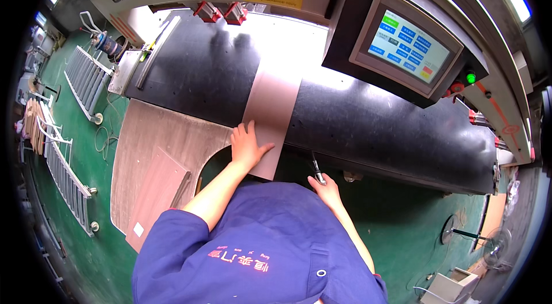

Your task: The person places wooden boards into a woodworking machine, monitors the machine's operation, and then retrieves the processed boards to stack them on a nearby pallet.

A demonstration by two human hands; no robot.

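Observation:
My left hand point(247, 147) lies on the near end of a long pinkish-brown panel point(274, 97), its fingers spread and the thumb pointing right. The panel runs away from me across the black machine bed point(356, 120), and its near end sticks out past the bed's front edge. To the right, below that edge, my right hand point(329, 188) is closed round a slim metal-and-black handle point(317, 171). Whether this handle is a loose tool or part of the machine, I cannot tell.
On my left, a wood-grain side table point(144, 125) carries several stacked brown boards point(158, 189). A control box with a lit touchscreen point(407, 42) hangs at the upper right. Red-and-silver clamps point(234, 13) hang under the machine's beam. Grey roller racks point(86, 82) stand on the green floor.

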